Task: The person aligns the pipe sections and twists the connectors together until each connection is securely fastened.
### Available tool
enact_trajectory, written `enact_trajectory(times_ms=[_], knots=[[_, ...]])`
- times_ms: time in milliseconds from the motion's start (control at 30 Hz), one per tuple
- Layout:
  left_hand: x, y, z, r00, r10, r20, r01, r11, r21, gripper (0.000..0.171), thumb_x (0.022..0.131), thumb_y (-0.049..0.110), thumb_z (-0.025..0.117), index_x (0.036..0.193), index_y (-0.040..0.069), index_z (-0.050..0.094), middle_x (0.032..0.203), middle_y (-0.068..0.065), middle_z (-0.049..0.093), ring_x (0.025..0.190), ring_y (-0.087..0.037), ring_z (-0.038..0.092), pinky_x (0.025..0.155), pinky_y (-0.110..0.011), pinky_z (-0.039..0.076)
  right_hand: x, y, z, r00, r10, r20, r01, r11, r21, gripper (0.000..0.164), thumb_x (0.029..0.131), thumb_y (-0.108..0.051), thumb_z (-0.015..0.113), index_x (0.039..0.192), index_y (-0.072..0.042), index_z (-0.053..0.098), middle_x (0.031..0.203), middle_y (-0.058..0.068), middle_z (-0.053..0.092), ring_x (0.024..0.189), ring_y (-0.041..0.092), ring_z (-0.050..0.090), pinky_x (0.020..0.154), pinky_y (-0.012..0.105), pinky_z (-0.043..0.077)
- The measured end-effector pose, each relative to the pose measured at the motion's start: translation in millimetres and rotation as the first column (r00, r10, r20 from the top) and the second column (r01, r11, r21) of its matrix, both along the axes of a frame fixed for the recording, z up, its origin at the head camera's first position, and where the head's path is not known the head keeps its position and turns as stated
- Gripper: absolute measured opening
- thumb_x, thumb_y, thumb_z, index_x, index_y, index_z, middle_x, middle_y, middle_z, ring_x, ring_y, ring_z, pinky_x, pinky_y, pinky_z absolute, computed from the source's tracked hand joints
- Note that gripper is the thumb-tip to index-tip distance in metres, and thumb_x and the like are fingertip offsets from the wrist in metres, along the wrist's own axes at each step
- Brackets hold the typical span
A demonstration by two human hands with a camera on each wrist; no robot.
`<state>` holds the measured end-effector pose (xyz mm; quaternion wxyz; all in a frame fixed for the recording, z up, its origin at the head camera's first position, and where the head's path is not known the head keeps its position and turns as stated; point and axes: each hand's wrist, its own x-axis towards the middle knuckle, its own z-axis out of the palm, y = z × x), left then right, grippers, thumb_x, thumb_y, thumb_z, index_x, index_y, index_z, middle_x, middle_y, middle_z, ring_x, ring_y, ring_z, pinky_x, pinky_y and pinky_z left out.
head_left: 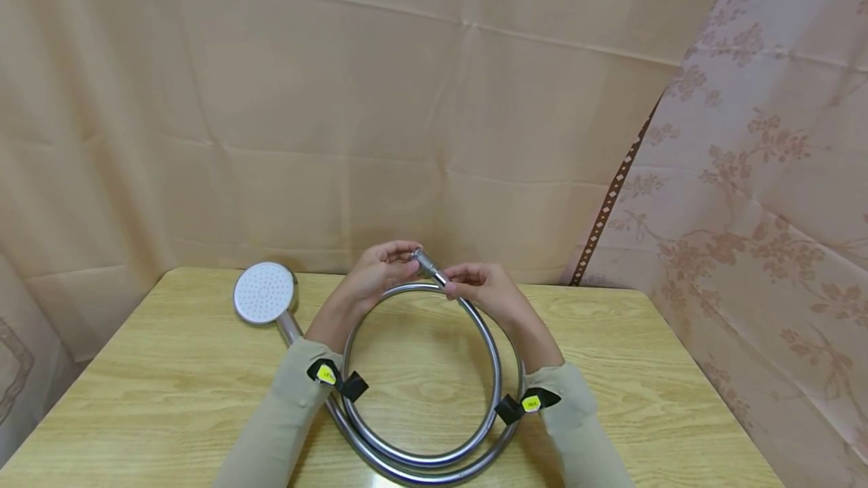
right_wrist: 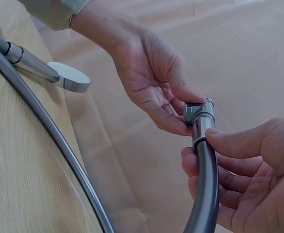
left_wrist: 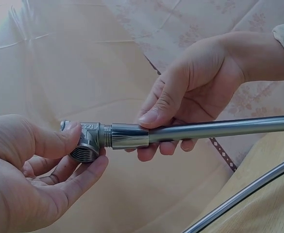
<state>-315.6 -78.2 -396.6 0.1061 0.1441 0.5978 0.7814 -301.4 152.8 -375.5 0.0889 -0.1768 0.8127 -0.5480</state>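
Note:
My left hand [head_left: 377,274] pinches a small metal pipe fitting [left_wrist: 89,137] between thumb and fingers. The fitting has a threaded side opening and raised lettering. My right hand [head_left: 490,292] grips the shiny end nut [left_wrist: 130,135] of a grey shower hose [left_wrist: 219,127], thumb on top and fingers beneath. The nut sits in line with the fitting, and a short stretch of thread shows between them. Both hands hold this joint up over the far side of the table. The rest of the hose lies looped below, joined at its other end to a round shower head [head_left: 263,293].
The wooden table [head_left: 583,352] has its far edge near a beige curtain [head_left: 339,96]. A floral cloth [head_left: 766,194] hangs along the right. The shower head lies face up at the back left, left of my left forearm [head_left: 278,413].

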Motion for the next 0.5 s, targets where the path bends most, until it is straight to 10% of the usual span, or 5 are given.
enact_trajectory(times_ms=[500], knots=[[0.8,2.8,3.7,1.000,0.007,0.018,-0.007,1.000,0.012,0.043,0.098,-0.010,0.053,0.140,-0.015,0.044,0.103,0.000,0.061,0.095,-0.009,0.065,0.098,-0.029,0.057,2.2,-4.2,-0.4,0.976,-0.005,-0.218,0.022,0.997,0.076,0.032,0.088,-0.005,0.078,0.118,0.003,0.070,0.108,0.019,0.073,0.085,0.016,0.067,0.074,0.026,0.054]])
